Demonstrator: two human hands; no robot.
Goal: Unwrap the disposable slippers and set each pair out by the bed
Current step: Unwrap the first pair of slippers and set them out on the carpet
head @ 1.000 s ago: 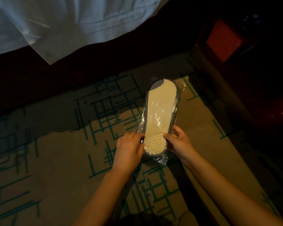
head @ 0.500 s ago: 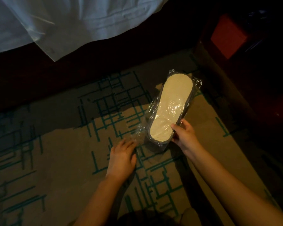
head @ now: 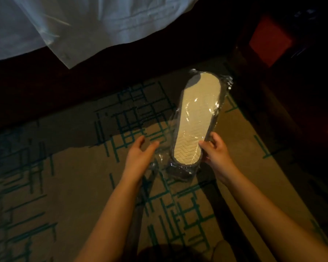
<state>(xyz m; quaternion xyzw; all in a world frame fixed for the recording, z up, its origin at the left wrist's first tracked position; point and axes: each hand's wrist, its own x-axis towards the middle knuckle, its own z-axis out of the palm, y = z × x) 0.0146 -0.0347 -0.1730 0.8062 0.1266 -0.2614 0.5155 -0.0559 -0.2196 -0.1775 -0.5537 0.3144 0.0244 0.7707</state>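
Observation:
A pair of disposable slippers (head: 195, 121) in clear plastic wrap is held above the carpet, cream sole facing up, toe pointing away toward the bed. My right hand (head: 215, 151) grips the heel end at its right side. My left hand (head: 140, 154) hovers just left of the heel end, fingers spread, touching only the loose edge of the plastic wrap (head: 160, 157). The wrap still covers the whole sole.
White bedding (head: 80, 25) hangs over the dark bed base across the top. A dark wooden nightstand (head: 273, 53) with a red panel stands at the upper right. The beige carpet (head: 55, 176) with teal line pattern spreads below.
My left hand let go of the heel end and moved left, then came back beside it. The slippers swung right and back toward upright in my right hand.

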